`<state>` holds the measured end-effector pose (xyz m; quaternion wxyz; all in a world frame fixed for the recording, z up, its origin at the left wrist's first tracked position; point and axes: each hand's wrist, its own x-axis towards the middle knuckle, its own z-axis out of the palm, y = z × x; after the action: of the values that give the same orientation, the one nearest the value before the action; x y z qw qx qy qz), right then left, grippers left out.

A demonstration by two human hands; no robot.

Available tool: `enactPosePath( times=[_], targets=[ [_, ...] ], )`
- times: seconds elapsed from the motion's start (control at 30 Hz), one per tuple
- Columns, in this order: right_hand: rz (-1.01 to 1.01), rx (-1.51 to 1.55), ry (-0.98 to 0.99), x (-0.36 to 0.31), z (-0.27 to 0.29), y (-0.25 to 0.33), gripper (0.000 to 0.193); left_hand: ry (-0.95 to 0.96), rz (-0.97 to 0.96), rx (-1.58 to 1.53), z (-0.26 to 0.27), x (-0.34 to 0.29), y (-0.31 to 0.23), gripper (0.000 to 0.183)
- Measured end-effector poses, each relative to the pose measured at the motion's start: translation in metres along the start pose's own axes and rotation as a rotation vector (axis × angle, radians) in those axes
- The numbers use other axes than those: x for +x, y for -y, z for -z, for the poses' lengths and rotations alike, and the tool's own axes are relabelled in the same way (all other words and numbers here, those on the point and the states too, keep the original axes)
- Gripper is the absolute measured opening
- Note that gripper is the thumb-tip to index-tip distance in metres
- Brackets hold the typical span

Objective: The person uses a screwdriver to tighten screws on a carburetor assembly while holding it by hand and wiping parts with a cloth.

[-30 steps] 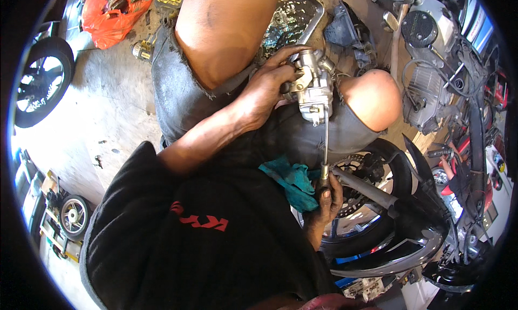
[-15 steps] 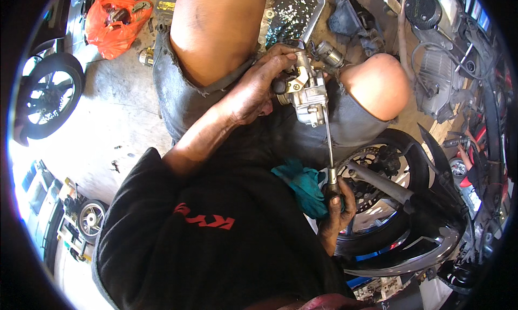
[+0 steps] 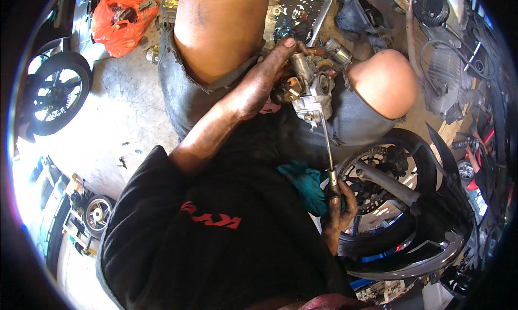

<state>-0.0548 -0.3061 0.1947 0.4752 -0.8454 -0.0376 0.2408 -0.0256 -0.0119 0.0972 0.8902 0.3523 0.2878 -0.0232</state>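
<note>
Between my knees I hold up a metal carburetor (image 3: 312, 104), tilted, with a round opening facing right. My left hand (image 3: 264, 75) is closed round its upper left side, the thumb and a finger at its top. My right hand (image 3: 340, 206) grips the handle of a long screwdriver (image 3: 328, 142). The screwdriver's thin shaft runs up to the carburetor's underside, and its tip meets the lower edge there; the exact contact spot is too small to make out. A teal cloth (image 3: 305, 183) hangs beside my right hand, against my shirt.
A metal tray (image 3: 324, 10) with dark liquid lies beyond my knees, near a cylindrical metal part (image 3: 339, 52). An orange plastic bag (image 3: 105, 35) sits far left. A motorcycle front wheel (image 3: 426, 175) stands close on my right. Engine parts (image 3: 448, 78) lie at the far right, another wheel (image 3: 59, 94) at left.
The carburetor has turned in my left hand, so its round opening now shows. My left thumb and fingers have shifted at its top. The screwdriver stays against its lower edge.
</note>
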Motion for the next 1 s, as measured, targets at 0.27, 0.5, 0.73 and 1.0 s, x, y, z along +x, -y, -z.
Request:
enactPosePath(
  times=[0.27, 0.5, 0.73, 1.0],
  targets=[
    [0.054, 0.081, -0.027, -0.001, -0.002, -0.011, 0.041, 0.106, -0.073, -0.014, -0.011, -0.006, -0.017, 0.054],
    [0.086, 0.010, -0.020, 0.000, 0.002, -0.004, 0.045, 0.040, -0.028, 0.270, -0.007, -0.003, -0.012, 0.041],
    [0.088, -0.033, 0.007, 0.007, 0.003, 0.003, 0.047, 0.031, -0.161, 0.561, 0.001, -0.001, 0.001, 0.027],
    [0.006, -0.041, 0.030, 0.015, -0.004, 0.014, 0.042, 0.031, -0.462, 0.797, -0.001, 0.005, 0.006, 0.030]
  ],
)
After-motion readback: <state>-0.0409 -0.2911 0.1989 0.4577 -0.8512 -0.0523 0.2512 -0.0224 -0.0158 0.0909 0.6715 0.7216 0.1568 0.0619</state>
